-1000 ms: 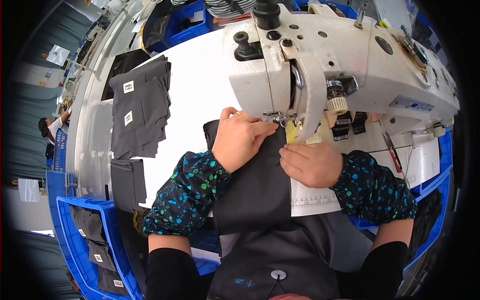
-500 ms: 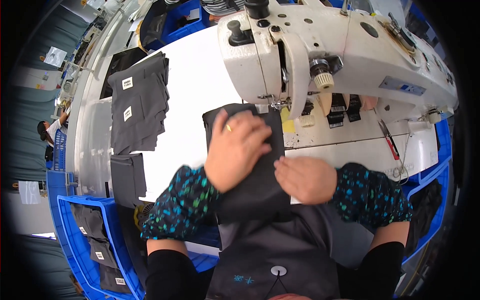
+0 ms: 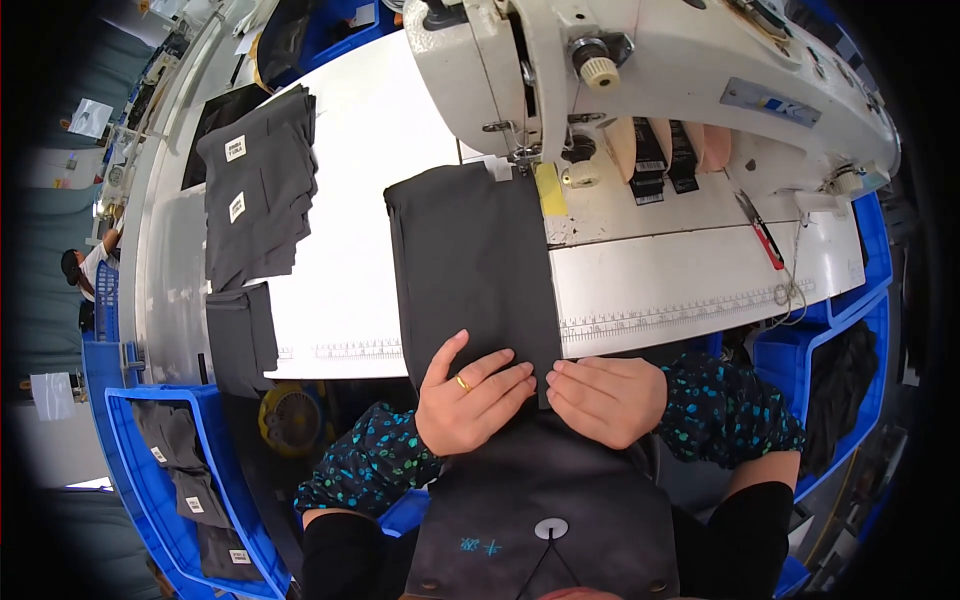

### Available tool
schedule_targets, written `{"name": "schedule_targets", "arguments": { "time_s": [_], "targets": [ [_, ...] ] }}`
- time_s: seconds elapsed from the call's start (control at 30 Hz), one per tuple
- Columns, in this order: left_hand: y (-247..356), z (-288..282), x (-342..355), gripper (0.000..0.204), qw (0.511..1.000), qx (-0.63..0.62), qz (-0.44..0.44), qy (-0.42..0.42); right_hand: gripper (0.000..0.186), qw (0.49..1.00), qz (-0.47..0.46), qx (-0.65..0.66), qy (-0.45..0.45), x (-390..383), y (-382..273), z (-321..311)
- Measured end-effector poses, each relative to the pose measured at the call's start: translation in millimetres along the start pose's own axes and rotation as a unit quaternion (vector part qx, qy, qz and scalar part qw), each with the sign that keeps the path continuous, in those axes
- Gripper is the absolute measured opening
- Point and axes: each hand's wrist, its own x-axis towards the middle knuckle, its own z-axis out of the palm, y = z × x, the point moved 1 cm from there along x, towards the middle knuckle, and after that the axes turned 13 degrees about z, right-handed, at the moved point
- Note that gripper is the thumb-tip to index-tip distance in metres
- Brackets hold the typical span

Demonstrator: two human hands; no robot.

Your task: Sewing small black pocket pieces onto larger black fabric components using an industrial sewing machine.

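A long dark grey cloth piece (image 3: 470, 260) lies on the white sewing table (image 3: 670, 260), its top by the needle area of the white sewing machine (image 3: 690, 80) and its lower end over the front edge. My left hand (image 3: 475, 400) rests on that lower end, fingers apart and slightly bent, a gold ring on one. My right hand (image 3: 605, 400) is beside it at the cloth's right edge, fingers fairly straight and close together. Both thumbs are hidden. A yellow slip (image 3: 550, 187) sits under the machine, near black labels (image 3: 648, 160) and red-handled scissors (image 3: 770, 247).
Grey pieces with white labels (image 3: 255, 195) are stacked at the left, above a folded grey pile (image 3: 235, 330). Blue crates (image 3: 140, 440) holding dark cloth flank the table on both sides. A yellow fan (image 3: 290, 420) is below the table. Another person (image 3: 90, 270) works at the far left.
Both my hands have moved from beside the needle down to the table's front edge. The cloth's top corner has come out from under my fingers and lies exposed, slightly higher in view.
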Motion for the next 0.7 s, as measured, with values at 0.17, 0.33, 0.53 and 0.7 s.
{"name": "schedule_targets", "arguments": {
  "time_s": [0.17,0.33,0.53,0.7],
  "targets": [
    [-1.0,2.4,-2.8,0.015,1.0,-0.007,0.002,0.001,0.015,1.0,-0.009,0.01,-0.008,-0.8,-0.4,3.2],
    [-5.0,0.9,-0.5,0.016,1.0,-0.022,0.016,-0.002,0.016,1.0,-0.017,0.019,-0.016,1.4,0.1,2.3],
    [-13.6,-10.0,19.6,0.026,0.992,-0.111,-0.056,-0.033,0.022,0.998,-0.027,0.005,-0.053,-0.5,2.6,-0.8],
    [-29.1,-10.2,29.7,0.025,0.994,-0.072,-0.072,-0.045,0.021,0.998,-0.032,-0.012,-0.056,6.0,15.8,0.0]
  ]
}}
